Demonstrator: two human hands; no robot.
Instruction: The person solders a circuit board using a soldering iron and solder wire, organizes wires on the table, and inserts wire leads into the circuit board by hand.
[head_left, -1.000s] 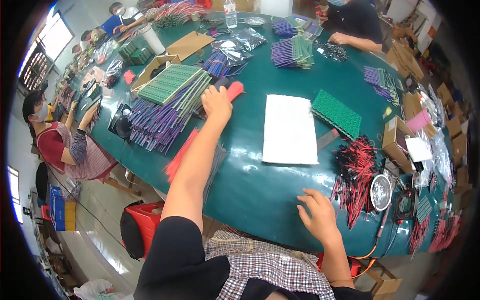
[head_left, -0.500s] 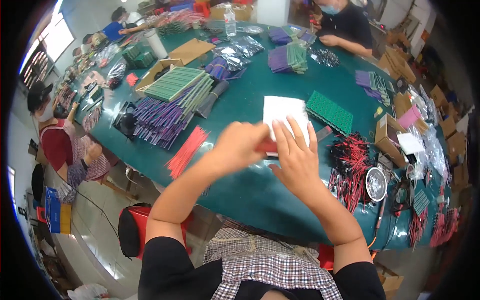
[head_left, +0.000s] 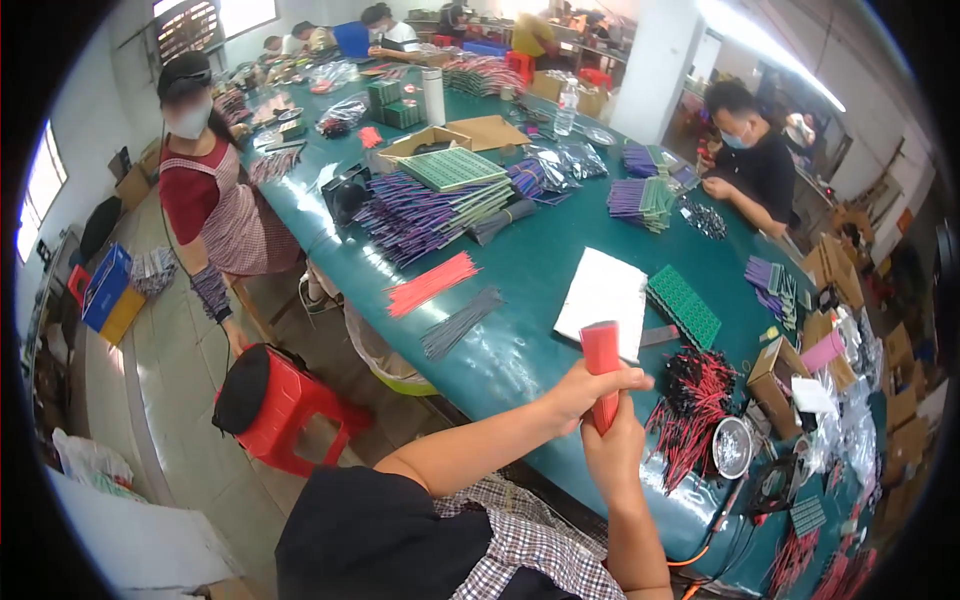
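Both of my hands grip a bundle of red wires (head_left: 601,352) that stands nearly upright at the table's near edge. My left hand (head_left: 592,388) is closed around its middle with the thumb laid across. My right hand (head_left: 615,440) wraps the lower end, just below the left. Right behind the bundle lies a white pad (head_left: 606,285) on the green table. Loose red wires (head_left: 434,284) and grey wires (head_left: 462,322) lie to the left. A green perforated tray (head_left: 686,305) is to the pad's right.
Purple and green strips (head_left: 425,215) are heaped at the back left. Black-and-red wires (head_left: 695,395) and a metal dish (head_left: 733,447) lie at right. A co-worker (head_left: 750,160) sits across the table; another person (head_left: 215,190) is at far left, near a red stool (head_left: 285,410).
My hands have come off the white pad toward me, and the right hand now grips the red wire bundle too. The view has swung, showing more of the room and the grey wires.
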